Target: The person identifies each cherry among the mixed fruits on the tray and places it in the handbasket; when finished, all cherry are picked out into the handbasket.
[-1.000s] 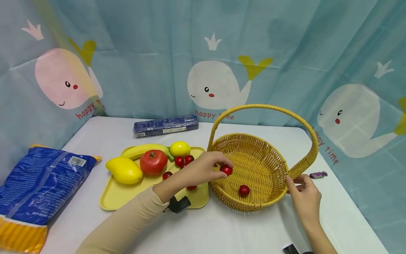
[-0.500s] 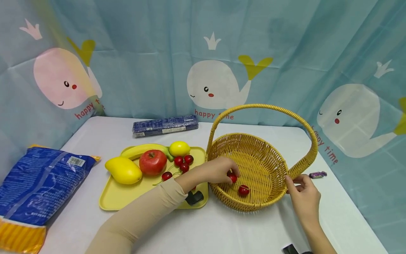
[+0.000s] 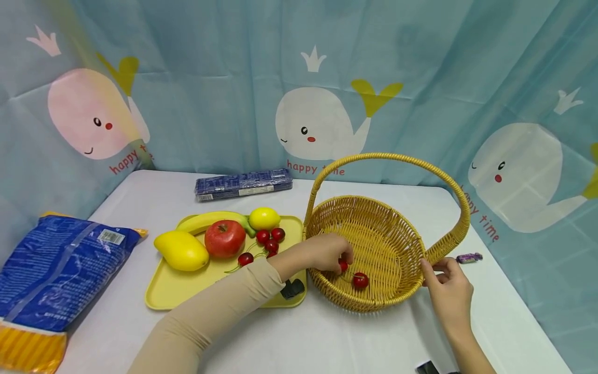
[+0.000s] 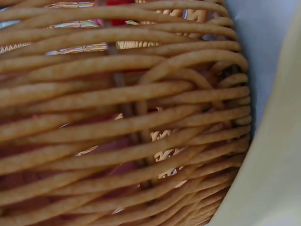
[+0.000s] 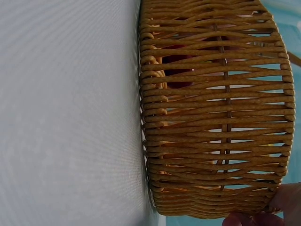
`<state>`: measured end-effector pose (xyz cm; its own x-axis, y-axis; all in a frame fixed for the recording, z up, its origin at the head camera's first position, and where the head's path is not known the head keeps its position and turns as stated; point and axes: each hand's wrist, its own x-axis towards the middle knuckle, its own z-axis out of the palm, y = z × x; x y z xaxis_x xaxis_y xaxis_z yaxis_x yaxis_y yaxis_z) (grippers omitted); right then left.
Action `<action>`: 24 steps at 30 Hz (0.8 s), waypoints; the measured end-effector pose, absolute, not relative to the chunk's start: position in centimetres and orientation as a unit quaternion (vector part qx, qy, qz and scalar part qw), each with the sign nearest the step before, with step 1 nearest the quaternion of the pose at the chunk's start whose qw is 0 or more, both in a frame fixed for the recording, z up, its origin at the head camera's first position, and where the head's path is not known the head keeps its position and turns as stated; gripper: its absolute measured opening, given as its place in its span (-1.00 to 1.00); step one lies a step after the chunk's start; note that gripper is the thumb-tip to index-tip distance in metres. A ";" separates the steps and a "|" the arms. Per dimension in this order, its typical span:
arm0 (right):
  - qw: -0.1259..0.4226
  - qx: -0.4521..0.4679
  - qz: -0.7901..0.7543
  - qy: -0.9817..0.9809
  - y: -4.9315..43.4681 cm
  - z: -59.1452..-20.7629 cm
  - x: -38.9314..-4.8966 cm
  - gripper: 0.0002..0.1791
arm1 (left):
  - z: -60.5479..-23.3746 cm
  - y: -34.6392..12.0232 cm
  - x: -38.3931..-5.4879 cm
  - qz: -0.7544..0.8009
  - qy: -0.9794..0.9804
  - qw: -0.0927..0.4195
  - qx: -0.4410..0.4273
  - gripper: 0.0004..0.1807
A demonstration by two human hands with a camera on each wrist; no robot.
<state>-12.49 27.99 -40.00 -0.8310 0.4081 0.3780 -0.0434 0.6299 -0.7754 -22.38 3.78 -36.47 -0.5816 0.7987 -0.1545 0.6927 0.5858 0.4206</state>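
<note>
My left hand (image 3: 330, 252) reaches over the left rim of a yellow wicker basket (image 3: 405, 294), its curled fingers around a red cherry (image 3: 343, 266) low inside. A second cherry (image 3: 360, 281) lies on the basket floor just to the right. At the basket's right side, where the tall arched handle (image 3: 460, 223) joins the rim, my right hand (image 3: 449, 291) pinches the edge between thumb and fingers. Woven wall (image 4: 122, 103) fills most of the left wrist view and hides that hand. In the right wrist view, fingertips (image 5: 288, 200) show at the basket's lower corner.
Left of the basket, a yellow tray (image 3: 163, 291) holds a mango (image 3: 182, 251), apple (image 3: 225, 239), banana (image 3: 212, 220), lemon (image 3: 264, 219) and several cherries (image 3: 272, 245). A blue packet (image 3: 244, 185) lies behind, a blue bag (image 3: 60, 270) far left, a purple-wrapped candy (image 3: 469, 258) at right.
My left hand has moved right and down into the basket, carrying the cherry from near the left rim to close beside the other cherry. The right hand stays at the rim.
</note>
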 end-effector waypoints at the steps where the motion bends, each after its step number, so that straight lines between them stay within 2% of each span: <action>1: 0.271 -0.105 0.417 -0.861 28.0 -40.0 -12.5 -0.77 | -36.5 3.8 -22.3 0.158 0.876 0.166 0.425 -0.74; 7: 0.274 -0.113 0.412 -0.862 27.9 -40.0 -12.5 -0.78 | -36.0 3.4 -22.2 0.155 0.883 0.168 0.410 -0.66; 13: 0.276 -0.106 0.420 -0.858 28.0 -40.2 -12.6 -0.77 | -34.5 1.7 -22.0 0.218 0.871 0.136 0.420 -0.69; 20: 0.278 -0.097 0.430 -0.854 28.0 -40.2 -12.6 -0.77 | -32.0 -2.9 -20.3 0.287 0.859 0.085 0.416 -0.71; 24: 0.273 -0.108 0.420 -0.859 28.1 -39.9 -12.6 -0.77 | -31.9 -6.3 -19.3 0.313 0.865 0.068 0.385 -0.72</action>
<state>-12.55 28.06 -39.93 -0.8272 0.4146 0.3792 -0.0446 0.6243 -0.7799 -19.34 -6.32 -31.92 -0.6938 0.7096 0.1229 0.6237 0.5068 0.5950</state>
